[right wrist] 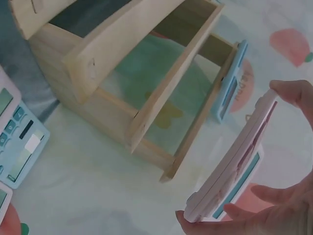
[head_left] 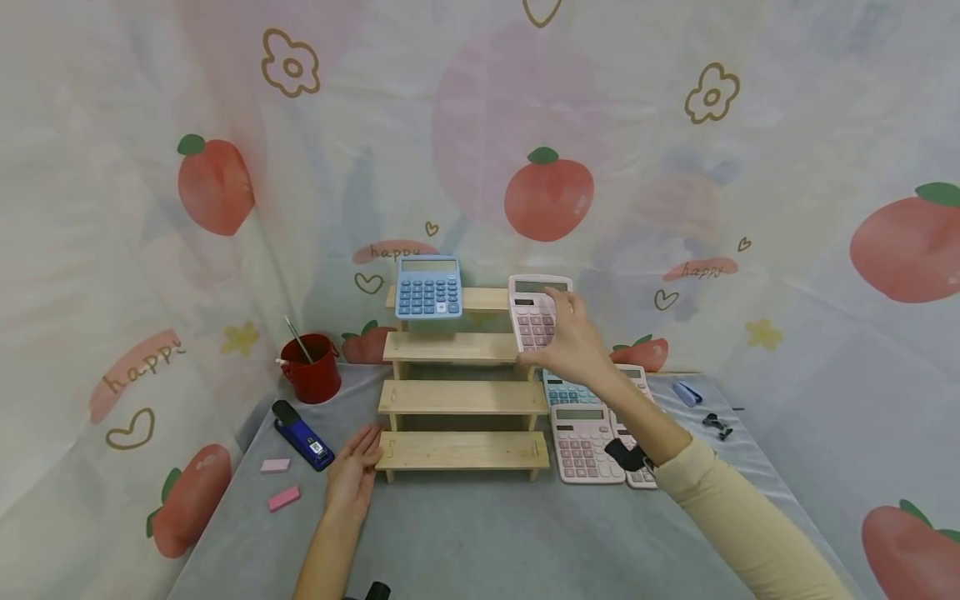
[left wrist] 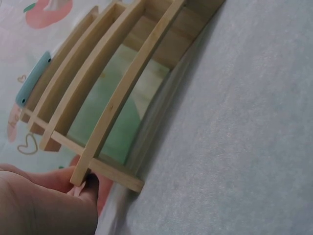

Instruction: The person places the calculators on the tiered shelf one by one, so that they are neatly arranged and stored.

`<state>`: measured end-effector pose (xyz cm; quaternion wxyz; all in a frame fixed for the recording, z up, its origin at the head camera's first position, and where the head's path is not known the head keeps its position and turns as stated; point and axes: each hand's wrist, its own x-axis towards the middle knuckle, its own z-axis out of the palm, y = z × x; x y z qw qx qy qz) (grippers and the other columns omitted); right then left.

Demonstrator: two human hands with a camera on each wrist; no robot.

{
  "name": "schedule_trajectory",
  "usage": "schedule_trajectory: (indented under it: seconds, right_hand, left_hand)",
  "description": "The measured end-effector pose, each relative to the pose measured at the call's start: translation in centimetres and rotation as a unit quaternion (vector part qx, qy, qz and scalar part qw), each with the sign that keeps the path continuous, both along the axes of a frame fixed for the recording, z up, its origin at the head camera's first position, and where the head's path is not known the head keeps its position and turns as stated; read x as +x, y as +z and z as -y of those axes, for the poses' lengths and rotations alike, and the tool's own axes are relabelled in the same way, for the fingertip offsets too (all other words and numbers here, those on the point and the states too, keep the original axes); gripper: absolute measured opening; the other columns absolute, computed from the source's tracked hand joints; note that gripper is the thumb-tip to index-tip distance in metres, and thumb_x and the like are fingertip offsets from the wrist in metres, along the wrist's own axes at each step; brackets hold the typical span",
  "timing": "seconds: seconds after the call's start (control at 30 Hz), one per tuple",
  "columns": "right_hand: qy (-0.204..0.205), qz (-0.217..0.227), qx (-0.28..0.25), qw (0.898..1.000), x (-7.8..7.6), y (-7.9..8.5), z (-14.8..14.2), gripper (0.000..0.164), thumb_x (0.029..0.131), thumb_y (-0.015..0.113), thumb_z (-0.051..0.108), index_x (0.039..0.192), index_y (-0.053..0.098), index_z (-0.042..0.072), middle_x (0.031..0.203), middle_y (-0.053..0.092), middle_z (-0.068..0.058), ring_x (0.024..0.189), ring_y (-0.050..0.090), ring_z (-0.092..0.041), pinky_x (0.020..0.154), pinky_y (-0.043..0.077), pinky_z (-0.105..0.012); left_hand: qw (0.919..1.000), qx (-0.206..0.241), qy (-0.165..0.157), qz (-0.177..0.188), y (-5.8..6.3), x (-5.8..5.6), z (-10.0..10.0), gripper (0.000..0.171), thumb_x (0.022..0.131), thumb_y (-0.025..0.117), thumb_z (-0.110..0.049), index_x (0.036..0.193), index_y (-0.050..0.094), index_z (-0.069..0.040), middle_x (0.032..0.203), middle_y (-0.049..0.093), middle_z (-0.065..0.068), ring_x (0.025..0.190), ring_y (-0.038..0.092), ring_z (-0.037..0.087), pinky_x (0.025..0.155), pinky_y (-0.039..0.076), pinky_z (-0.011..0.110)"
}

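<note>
A pink calculator (head_left: 534, 321) is held upright at its edges by my right hand (head_left: 573, 342), near the right end of the top step. The right wrist view shows this pink calculator (right wrist: 230, 161) edge-on, between thumb and fingers, apart from the wood. My left hand (head_left: 352, 475) grips the left end of the lowest board of a wooden stepped shelf (head_left: 465, 450); in the left wrist view the fingers (left wrist: 49, 177) and thumb lie about that board end. On the top step's left side a blue calculator (head_left: 429, 287) stands leaning back.
Right of the shelf lie several calculators, including a pink one (head_left: 587, 446) and a blue one (head_left: 568, 390). Farther right are a blue stapler-like item (head_left: 687, 393) and black clips (head_left: 717, 426). At left are a red bucket (head_left: 313, 371), a blue stapler (head_left: 303, 435) and pink erasers (head_left: 284, 498).
</note>
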<state>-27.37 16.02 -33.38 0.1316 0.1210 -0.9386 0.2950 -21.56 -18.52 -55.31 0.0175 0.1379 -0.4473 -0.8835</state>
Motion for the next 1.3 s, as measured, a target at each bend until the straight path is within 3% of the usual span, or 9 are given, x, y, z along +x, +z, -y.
schedule_trajectory:
  seconds: [0.17, 0.37, 0.5, 0.7, 0.87, 0.97, 1.17, 1.3]
  right_hand:
    - [0.007, 0.000, -0.011, 1.000, -2.8, 0.7, 2.3, 0.118, 0.069, 0.094, 0.035, 0.162, 0.027, 0.010, 0.161, 0.025, -0.027, 0.098, 0.058, -0.037, 0.081, 0.054, -0.050]
    - [-0.020, 0.007, -0.014, 1.000, -5.9, 1.3, 4.8, 0.119, 0.068, 0.096, 0.038, 0.161, 0.029, 0.009, 0.158, 0.027, -0.027, 0.113, 0.055, -0.046, 0.091, 0.053, -0.058]
    - [-0.045, 0.026, -0.012, 0.999, -7.9, 1.0, 5.8, 0.121, 0.067, 0.097, 0.040, 0.162, 0.028, 0.012, 0.159, 0.027, -0.026, 0.123, 0.049, -0.053, 0.097, 0.048, -0.065]
    - [-0.068, 0.027, -0.004, 0.997, -10.2, -0.5, 6.2, 0.118, 0.069, 0.096, 0.042, 0.162, 0.030, 0.014, 0.159, 0.030, -0.022, 0.124, 0.048, -0.051, 0.098, 0.046, -0.062]
    - [-0.067, 0.012, 0.014, 0.998, -10.7, -2.0, 6.2, 0.118, 0.071, 0.094, 0.050, 0.163, 0.031, 0.011, 0.164, 0.029, -0.023, 0.135, 0.044, -0.056, 0.105, 0.042, -0.070]
    - [-0.065, 0.005, 0.013, 0.998, -10.7, -2.4, 5.9, 0.120, 0.071, 0.093, 0.054, 0.164, 0.030, 0.012, 0.165, 0.028, -0.022, 0.136, 0.045, -0.053, 0.106, 0.044, -0.068]
    - [-0.043, -0.020, -0.040, 0.998, -9.8, -1.9, 5.1, 0.113, 0.075, 0.092, 0.048, 0.162, 0.032, 0.008, 0.164, 0.028, -0.022, 0.135, 0.049, -0.045, 0.111, 0.046, -0.058]
    - [-0.030, -0.044, -0.057, 0.997, -8.6, -1.4, 4.0, 0.103, 0.080, 0.089, 0.043, 0.159, 0.036, 0.007, 0.164, 0.029, -0.020, 0.135, 0.049, -0.043, 0.110, 0.046, -0.058]
  left_hand:
    - [1.0000, 0.002, 0.004, 0.004, 0.0, 0.1, 0.0, 0.067, 0.100, 0.037, 0.021, 0.163, 0.017, 0.007, 0.168, 0.024, 0.025, 0.155, 0.027, 0.031, 0.116, 0.038, 0.027]
    - [1.0000, 0.003, 0.007, 0.002, -0.1, 0.2, -0.1, 0.068, 0.100, 0.037, 0.022, 0.163, 0.017, 0.008, 0.167, 0.024, 0.026, 0.154, 0.028, 0.032, 0.116, 0.039, 0.026]
    - [0.9999, 0.001, 0.010, 0.005, -0.3, 0.1, -0.3, 0.067, 0.099, 0.037, 0.022, 0.162, 0.018, 0.008, 0.167, 0.025, 0.027, 0.154, 0.029, 0.032, 0.116, 0.040, 0.027]
    - [0.9999, 0.004, 0.009, 0.008, -0.4, -0.3, -0.8, 0.067, 0.099, 0.038, 0.021, 0.162, 0.019, 0.007, 0.166, 0.027, 0.027, 0.153, 0.030, 0.032, 0.118, 0.036, 0.031]
    - [0.9998, 0.002, 0.016, 0.011, -0.5, -0.4, -1.0, 0.067, 0.098, 0.039, 0.022, 0.162, 0.022, 0.008, 0.165, 0.028, 0.028, 0.152, 0.032, 0.034, 0.116, 0.039, 0.031]
    - [0.9999, -0.002, 0.016, 0.006, -0.6, -0.5, -1.0, 0.067, 0.098, 0.039, 0.023, 0.161, 0.021, 0.009, 0.165, 0.028, 0.029, 0.152, 0.032, 0.034, 0.116, 0.039, 0.030]
    - [0.9997, -0.005, 0.021, 0.004, -0.5, -0.4, -0.5, 0.067, 0.098, 0.039, 0.023, 0.161, 0.021, 0.010, 0.165, 0.028, 0.029, 0.152, 0.031, 0.034, 0.116, 0.039, 0.029]
    - [0.9996, -0.005, 0.025, 0.009, -0.4, -0.4, -0.3, 0.067, 0.098, 0.039, 0.023, 0.161, 0.021, 0.008, 0.165, 0.029, 0.027, 0.153, 0.033, 0.033, 0.117, 0.037, 0.031]
